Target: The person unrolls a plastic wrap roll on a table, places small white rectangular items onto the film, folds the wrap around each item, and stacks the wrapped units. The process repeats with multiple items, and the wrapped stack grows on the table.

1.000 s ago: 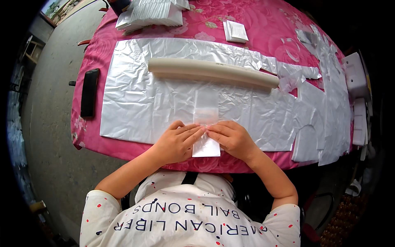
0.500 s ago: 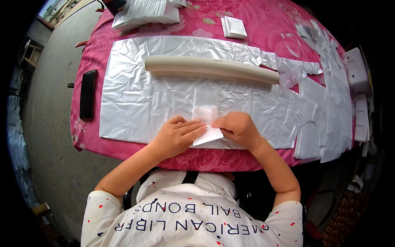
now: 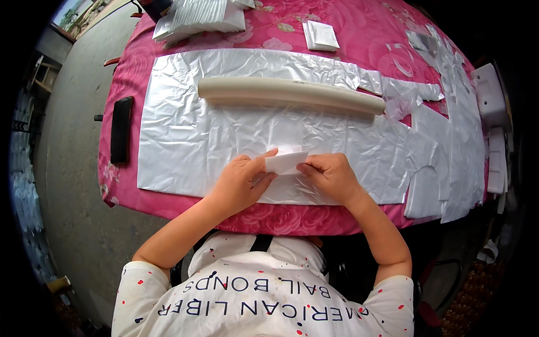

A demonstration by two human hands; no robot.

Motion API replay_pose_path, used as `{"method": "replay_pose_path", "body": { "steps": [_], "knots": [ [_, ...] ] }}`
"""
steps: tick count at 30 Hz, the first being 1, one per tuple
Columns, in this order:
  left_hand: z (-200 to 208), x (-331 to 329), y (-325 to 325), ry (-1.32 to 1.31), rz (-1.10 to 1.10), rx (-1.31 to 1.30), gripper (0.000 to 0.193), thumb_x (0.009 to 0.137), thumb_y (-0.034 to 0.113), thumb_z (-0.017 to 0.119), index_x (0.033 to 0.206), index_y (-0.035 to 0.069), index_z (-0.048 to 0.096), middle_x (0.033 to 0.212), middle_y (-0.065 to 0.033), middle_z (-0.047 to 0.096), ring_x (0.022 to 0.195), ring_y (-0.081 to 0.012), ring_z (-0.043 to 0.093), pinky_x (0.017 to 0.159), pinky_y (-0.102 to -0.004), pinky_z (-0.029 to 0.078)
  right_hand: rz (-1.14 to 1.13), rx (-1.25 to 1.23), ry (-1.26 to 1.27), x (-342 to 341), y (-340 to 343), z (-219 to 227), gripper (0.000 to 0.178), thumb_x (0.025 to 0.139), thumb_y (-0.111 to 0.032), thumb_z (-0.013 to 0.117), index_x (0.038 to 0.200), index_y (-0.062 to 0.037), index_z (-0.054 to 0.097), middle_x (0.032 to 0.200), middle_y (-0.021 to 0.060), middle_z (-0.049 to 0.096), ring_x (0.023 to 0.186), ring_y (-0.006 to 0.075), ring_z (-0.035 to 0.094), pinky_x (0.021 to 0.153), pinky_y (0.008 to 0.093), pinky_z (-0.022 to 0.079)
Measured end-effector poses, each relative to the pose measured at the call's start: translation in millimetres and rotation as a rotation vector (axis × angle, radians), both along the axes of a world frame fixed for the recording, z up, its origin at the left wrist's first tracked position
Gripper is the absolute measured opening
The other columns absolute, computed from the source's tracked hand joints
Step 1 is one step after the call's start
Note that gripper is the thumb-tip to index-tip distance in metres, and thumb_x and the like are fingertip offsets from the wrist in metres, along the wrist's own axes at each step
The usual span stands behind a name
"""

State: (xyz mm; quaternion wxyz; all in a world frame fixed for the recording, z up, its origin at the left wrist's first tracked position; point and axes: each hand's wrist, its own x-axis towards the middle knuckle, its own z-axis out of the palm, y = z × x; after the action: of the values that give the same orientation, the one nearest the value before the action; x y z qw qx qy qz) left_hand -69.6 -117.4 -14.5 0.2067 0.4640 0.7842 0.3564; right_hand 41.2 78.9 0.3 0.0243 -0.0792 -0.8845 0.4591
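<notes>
A folded white sheet (image 3: 286, 163), looking like thin plastic or paper, is held between my two hands just above a wide silvery-white plastic sheet (image 3: 174, 140). My left hand (image 3: 242, 178) grips its left end between the thumb and fingers. At the other end, my right hand (image 3: 330, 175) pinches the right corner, its remaining fingers curled. Behind the folded sheet a paler translucent patch (image 3: 287, 135) lies on the plastic. Farther off, a long beige tube (image 3: 292, 92) rests across the plastic sheet.
A pink flowered tablecloth (image 3: 281, 219) covers the table. Stacked white folded packets (image 3: 205, 19) are at the far left, with a smaller stack (image 3: 321, 36) at far centre. A black phone (image 3: 121, 130) lies left; cut plastic scraps (image 3: 429, 146) spread on the right.
The folded white sheet has come up off the plastic and turned, its fold now nearly level. My hands have shifted from pressing it flat to holding its ends.
</notes>
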Motion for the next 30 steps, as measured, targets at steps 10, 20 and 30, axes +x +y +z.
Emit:
{"method": "replay_pose_path", "body": {
  "steps": [10, 20, 30],
  "knots": [
    [1, -9, 31, -0.138, 0.345, 0.033, 0.067, 0.080, 0.010, 0.065, 0.136, -0.002, 0.029, 0.070, -0.0109, 0.065, 0.053, -0.0165, 0.058, 0.054, -0.0272, 0.046, -0.226, -0.335, -0.532, -36, 8, 14, 0.029, 0.087, -0.022, 0.059, 0.070, 0.0009, 0.062, 0.060, 0.0040, 0.059, 0.050, 0.0079, 0.057, 0.049, 0.0218, 0.043],
    [4, 5, 36, 0.415, 0.053, 0.211, 0.064, 0.074, 0.013, 0.068, 0.130, 0.000, 0.041, 0.130, -0.0172, 0.044, 0.116, -0.0317, 0.044, 0.097, -0.0415, 0.036, -0.211, -0.371, -0.584, -43, 14, 7, 0.029, 0.085, -0.021, 0.058, 0.067, 0.0016, 0.062, 0.060, 0.0054, 0.059, 0.049, 0.0106, 0.058, 0.049, 0.0230, 0.044],
    [-23, 14, 46, 0.513, -0.018, -0.064, 0.107, 0.073, 0.068, 0.050, 0.137, -0.010, 0.016, 0.144, -0.0278, 0.018, 0.136, -0.0394, 0.014, 0.110, -0.0499, 0.008, -0.220, -0.355, -0.543, -41, 13, 3, 0.025, 0.081, -0.019, 0.060, 0.065, 0.0012, 0.063, 0.059, 0.0072, 0.061, 0.048, 0.0130, 0.058, 0.048, 0.0252, 0.045]
  ]
}}
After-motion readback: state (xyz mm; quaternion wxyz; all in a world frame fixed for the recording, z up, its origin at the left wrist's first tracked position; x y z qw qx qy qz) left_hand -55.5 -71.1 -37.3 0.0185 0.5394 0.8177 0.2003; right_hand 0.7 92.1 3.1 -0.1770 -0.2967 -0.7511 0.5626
